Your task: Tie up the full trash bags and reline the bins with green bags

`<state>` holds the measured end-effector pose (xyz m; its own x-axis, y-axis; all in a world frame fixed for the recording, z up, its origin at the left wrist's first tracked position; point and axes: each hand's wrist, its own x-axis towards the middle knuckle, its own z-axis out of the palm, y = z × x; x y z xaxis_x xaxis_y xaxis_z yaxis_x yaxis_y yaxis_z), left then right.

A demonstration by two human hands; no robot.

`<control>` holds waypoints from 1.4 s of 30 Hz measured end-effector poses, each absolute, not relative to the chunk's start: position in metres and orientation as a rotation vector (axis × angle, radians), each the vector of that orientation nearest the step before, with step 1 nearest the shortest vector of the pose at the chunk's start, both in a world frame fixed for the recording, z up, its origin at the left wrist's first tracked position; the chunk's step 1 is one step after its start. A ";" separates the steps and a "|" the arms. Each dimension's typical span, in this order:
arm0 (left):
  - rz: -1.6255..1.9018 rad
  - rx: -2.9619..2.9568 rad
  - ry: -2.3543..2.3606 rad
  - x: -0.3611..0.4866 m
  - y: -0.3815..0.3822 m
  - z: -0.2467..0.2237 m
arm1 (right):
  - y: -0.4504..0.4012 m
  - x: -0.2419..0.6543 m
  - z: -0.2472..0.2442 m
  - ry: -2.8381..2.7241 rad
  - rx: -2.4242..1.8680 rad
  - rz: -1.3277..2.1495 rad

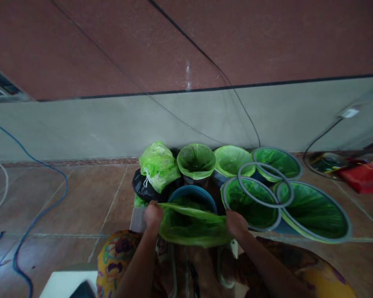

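Stretched between my two hands is a thin green bin liner [194, 236], its mouth held wide. My left hand [153, 215] is closed on the liner's left edge, and my right hand [236, 223] grips the right edge. Just behind the liner stands a blue bin [209, 195]; part of the liner seems to hang down into it, though how far is hidden. A loose grey ring [243, 182] lies across the rims of the lined bins to the right. Close to my right hand is a lined bin with a grey rim [251, 207].
Behind are more lined bins, one dark [196, 163] and one pale green [233, 161]. A bundled green bag [159, 165] sits on a black bag [141, 186] at left. A large lined bin [317, 211] and a red object [365, 176] stand right. A blue hose [39, 217] crosses the floor.
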<state>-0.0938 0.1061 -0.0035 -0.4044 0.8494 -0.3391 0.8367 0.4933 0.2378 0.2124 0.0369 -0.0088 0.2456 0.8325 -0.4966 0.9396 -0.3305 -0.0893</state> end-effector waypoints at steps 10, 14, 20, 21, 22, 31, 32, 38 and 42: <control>0.336 1.655 2.209 -0.075 0.100 0.006 | 0.100 0.149 0.013 2.362 2.009 -1.078; 0.406 1.669 2.191 -0.082 0.102 0.008 | 0.114 0.140 -0.012 2.264 1.851 -0.957; 0.015 1.709 2.301 -0.089 0.102 0.010 | 0.112 0.160 -0.005 2.243 2.214 -0.554; -0.049 1.722 2.303 -0.088 0.101 0.012 | 0.111 0.163 0.000 2.254 2.272 -0.476; -0.087 1.733 2.301 -0.085 0.100 0.014 | 0.110 0.165 0.005 2.275 2.305 -0.419; 0.154 2.170 1.809 -0.049 0.112 0.025 | 0.103 0.161 0.019 2.265 2.441 -0.643; 0.114 2.167 1.766 -0.048 0.117 0.025 | 0.102 0.163 0.019 2.267 2.428 -0.616; -0.059 2.034 1.752 -0.060 0.142 0.015 | 0.096 0.183 0.010 2.226 2.174 -0.345; 0.079 1.957 1.689 -0.071 0.153 0.005 | 0.104 0.188 -0.006 2.155 2.255 -0.643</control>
<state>-0.0708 0.1528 0.0047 0.2094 0.9302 -0.3015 0.8982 -0.0611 0.4353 0.1876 0.1036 -0.0064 0.0033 0.9665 -0.2566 0.9491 -0.0839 -0.3037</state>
